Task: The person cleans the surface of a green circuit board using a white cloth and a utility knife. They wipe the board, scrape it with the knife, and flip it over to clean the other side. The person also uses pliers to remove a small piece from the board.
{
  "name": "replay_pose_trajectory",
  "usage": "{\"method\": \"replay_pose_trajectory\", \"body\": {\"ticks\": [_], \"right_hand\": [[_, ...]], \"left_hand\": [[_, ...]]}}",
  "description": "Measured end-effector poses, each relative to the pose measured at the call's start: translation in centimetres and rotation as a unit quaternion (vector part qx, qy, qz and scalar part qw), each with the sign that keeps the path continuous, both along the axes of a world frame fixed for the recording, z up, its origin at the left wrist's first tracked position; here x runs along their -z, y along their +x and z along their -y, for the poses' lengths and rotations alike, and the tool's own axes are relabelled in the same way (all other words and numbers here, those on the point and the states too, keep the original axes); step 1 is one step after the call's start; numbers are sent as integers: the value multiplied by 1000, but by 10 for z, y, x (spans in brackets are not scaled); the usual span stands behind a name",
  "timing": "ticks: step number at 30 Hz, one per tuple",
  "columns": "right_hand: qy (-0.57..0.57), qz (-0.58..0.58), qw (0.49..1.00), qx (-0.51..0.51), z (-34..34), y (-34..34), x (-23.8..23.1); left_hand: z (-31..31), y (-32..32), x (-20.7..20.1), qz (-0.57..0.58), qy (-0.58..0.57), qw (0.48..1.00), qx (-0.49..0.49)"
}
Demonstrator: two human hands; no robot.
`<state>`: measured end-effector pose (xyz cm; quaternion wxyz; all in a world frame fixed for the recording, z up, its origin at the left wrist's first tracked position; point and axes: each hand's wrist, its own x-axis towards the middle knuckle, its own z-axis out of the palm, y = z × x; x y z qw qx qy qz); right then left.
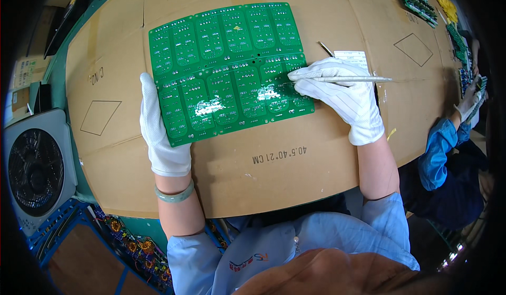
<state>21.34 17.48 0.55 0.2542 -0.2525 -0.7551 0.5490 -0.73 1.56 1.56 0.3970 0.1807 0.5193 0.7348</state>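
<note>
A large green circuit board panel (203, 79), with rows of small solder points and repeated outlined sections, is tilted up over the cardboard. My left hand (153, 118), in a white glove, grips its left edge, thumb up along the side; the fingers behind it are hidden. Pinched in my gloved right hand (340, 94) is a slim silver tweezers-like tool (363, 79). Its front end points left at the panel's lower right section, and I cannot tell whether it touches. A small yellow arrow mark (237, 28) shows on the upper part of the panel.
Brown cardboard (253, 184) covers the table. Behind my right hand lie a white printed slip (352, 57) and a thin dark-tipped rod (326, 48). More boards (415, 2) sit far right, near another person's gloved hand (468, 105). A fan (37, 171) stands left.
</note>
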Motion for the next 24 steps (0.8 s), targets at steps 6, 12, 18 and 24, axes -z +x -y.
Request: {"method": "replay_pose_trajectory", "body": {"ticks": [6,12,18,24], "right_hand": [[13,1,1000,-18,-3,1,0],[-48,-2,999,0,-1,-1,-3],[-58,9,998,24,1,-3,-4],[-73,-5,996,41,3,-3,0]], "left_hand": [[-2,-1,0,27,-5,1000,2],[-3,0,0,0,-12,1000,3],[-4,2,-2,1,-27,999,-17],[1,-6,3,-12,22,999,39]]}}
